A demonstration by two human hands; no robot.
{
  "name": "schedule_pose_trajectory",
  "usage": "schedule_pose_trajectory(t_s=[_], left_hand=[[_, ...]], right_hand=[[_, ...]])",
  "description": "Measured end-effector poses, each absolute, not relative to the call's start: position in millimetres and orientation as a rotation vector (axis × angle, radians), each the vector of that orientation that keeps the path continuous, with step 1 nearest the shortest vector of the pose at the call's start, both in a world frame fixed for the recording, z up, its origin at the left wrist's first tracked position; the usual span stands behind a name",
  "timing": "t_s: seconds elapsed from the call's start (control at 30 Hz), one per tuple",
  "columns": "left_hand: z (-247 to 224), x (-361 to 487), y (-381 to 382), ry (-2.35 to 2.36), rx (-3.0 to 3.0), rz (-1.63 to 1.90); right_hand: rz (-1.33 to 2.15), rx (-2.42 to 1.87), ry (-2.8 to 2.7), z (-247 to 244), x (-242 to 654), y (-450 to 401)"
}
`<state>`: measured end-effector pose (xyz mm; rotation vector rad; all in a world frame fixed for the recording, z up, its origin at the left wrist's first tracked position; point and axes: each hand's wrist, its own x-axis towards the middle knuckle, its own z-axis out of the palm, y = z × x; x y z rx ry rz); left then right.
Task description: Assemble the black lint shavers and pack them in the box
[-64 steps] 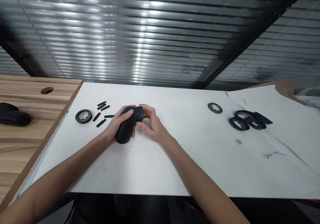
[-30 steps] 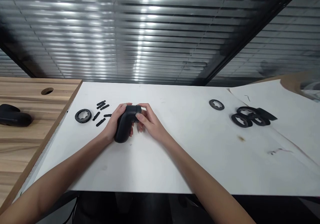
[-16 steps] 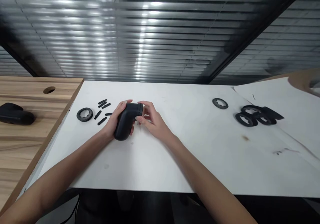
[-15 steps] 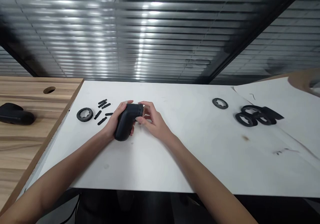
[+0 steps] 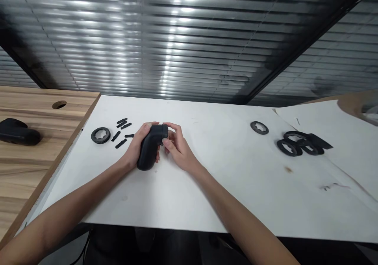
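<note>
Black angled device (image 5: 148, 149), one: left hand (image 5: 137, 143), grip wrapped round it; right hand (image 5: 180, 150), grip clasping its upper end (image 5: 164, 129). Black strips (image 5: 115, 136) lie nearby.

It looks like an office with a workshop corner: slatted blinds (image 5: 112, 40) in dark frames (image 5: 307, 46) stand beyond the left grip (image 5: 137, 142) and right grip (image 5: 179, 150); a wood-grain tabletop (image 5: 23, 170) with 1 round hole (image 5: 59, 104) lies left of them; loose black rings (image 5: 253, 126) and a bent thin rod (image 5: 296, 119) lie right, on a white-topped table (image 5: 230, 166).
</note>
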<state>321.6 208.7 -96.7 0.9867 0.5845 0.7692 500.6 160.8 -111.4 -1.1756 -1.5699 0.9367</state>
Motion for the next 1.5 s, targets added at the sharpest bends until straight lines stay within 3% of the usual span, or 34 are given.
schedule_pose_trajectory(t_s=[0.13, 0.37, 0.5, 0.9, 1.17, 1.3, 1.5], left_hand=[[-95.6, 321.9, 211.3, 0.585, 0.892, 0.741], [-84.7, 317.4, 224.5, 0.599, 0.549, 0.68], [-80.9, 317.6, 225.2, 0.599, 0.53, 0.663], [-88.0, 319.0, 224.5, 0.561, 0.65, 0.598], [-98.9, 321.6, 215.3, 0.449, 0.857, 0.573], [-101.6, 324.5, 210.3, 0.476, 0.93, 0.534], [-104.7, 323.9, 205.6, 0.609, 1.273, 0.778]], right_hand=[[0.842, -1.164, -1.592, -109.7, 506.3, 161.7], [0.088, -1.265, -1.928, -104.3, 527.0, 163.9], [-0.006, -1.267, -1.971, -104.2, 529.1, 163.7], [-0.01, -1.246, -1.985, -106.5, 527.5, 162.5], [0.544, -1.304, -1.76, -106.2, 518.0, 156.8], [0.638, -1.25, -1.604, -103.4, 512.9, 157.3], [0.768, -1.221, -1.421, -93.1, 514.5, 160.5]])
